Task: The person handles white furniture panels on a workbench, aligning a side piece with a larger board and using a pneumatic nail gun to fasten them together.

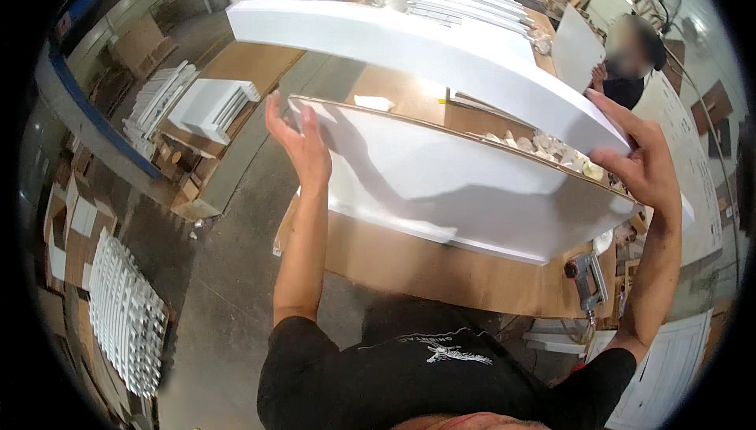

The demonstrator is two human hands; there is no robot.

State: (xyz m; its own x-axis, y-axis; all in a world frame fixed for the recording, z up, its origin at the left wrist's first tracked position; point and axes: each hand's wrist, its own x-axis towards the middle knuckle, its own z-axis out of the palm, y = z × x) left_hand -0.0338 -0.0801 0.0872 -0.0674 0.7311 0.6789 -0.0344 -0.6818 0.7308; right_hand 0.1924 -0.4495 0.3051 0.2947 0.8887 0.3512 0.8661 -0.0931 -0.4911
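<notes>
My right hand (642, 158) is closed on the right end of a long white board (409, 48), fingers over its top edge and thumb below. The board slants up to the left, its far left end free of any hand. In front of it, a wide white panel (472, 186) stands on its long edge on the brown worktable (378, 265), its raw brown edge upward. My left hand (303, 146) is at the panel's left end, thumb and fingers apart on either side of the corner. Whether it presses on the panel, I cannot tell.
A nail gun (584, 280) lies at the table's right front. Crumpled pale pieces (543, 146) sit behind the panel. Stacked white boards (472, 12) lie farther back. Another person (630, 60) stands at the back right with a white panel (579, 48). White strips (122, 312) are piled at left.
</notes>
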